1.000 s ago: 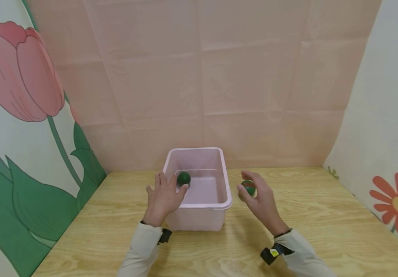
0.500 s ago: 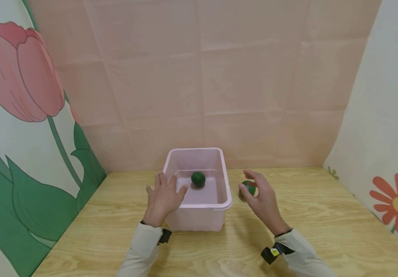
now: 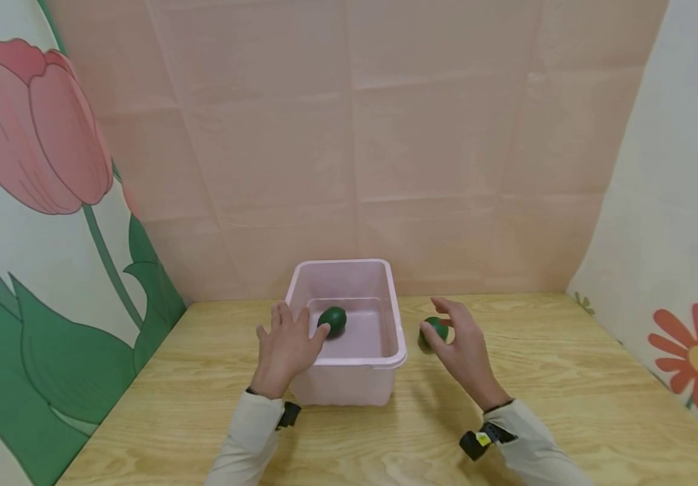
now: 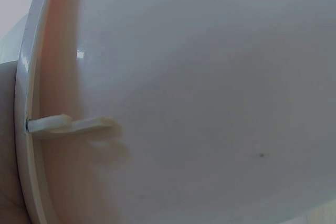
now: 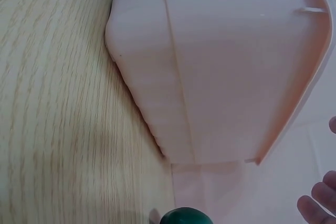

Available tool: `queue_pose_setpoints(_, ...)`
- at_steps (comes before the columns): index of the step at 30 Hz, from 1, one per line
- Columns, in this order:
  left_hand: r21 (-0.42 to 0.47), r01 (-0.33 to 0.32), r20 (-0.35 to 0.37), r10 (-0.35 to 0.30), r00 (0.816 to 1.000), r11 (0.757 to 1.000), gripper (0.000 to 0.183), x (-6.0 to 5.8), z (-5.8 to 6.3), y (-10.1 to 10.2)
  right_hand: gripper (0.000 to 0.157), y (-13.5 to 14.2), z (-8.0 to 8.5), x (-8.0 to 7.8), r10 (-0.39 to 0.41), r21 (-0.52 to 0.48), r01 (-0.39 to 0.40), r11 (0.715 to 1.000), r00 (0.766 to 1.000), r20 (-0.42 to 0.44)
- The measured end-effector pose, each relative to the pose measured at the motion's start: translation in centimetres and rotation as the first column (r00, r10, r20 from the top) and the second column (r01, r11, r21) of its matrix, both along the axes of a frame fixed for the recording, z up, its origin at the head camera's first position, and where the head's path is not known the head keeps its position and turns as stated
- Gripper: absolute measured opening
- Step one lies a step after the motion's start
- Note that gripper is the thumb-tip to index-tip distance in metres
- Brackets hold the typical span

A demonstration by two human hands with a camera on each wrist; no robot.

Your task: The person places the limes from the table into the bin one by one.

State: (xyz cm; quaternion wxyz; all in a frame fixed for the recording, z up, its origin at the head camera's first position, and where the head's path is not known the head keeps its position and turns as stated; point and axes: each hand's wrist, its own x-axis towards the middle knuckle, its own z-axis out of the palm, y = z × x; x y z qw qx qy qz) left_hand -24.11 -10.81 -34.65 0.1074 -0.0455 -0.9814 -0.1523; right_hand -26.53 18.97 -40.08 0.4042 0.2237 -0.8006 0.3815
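A pink plastic bin (image 3: 343, 386) stands on the table. Inside it lies a dark green, oval, fruit-like thing (image 3: 333, 321). My left hand (image 3: 285, 347) spreads its fingers over the bin's left rim; its thumb overlaps the green oval in the head view, and contact cannot be told. To the right of the bin is a green, rounded thing (image 3: 436, 329), partly covered by the loosely bent thumb and fingers of my right hand (image 3: 467, 354). In the right wrist view, fingertips (image 5: 314, 209) show apart from the green thing (image 5: 186, 216).
The wooden table (image 3: 568, 378) runs back to a peach sheet (image 3: 446, 169). Flower-printed panels stand at left and right. The bin's outer wall (image 4: 199, 87) fills the left wrist view.
The green oval in the bin rolled right, then back left toward the left thumb. The other green thing turned, its red patch now out of sight. The right hand shifted slightly right.
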Motion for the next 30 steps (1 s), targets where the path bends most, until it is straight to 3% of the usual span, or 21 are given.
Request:
queue_pose_setpoints(13, 0.014, 0.002, -0.018, -0.002, 1.0, 1.0, 0.062, 0.09, 0.05, 0.09, 0.05, 0.36, -0.36, -0.35, -0.043, 0.019, 0.042, 0.999, 0.997, 0.059)
queue_pose_setpoints(30, 0.02, -0.002, -0.007, 0.002, 1.0, 1.0, 0.065, -0.1, -0.09, 0.09, 0.051, 0.68, -0.77, -0.74, -0.033, 0.019, 0.032, 0.999, 0.995, 0.095)
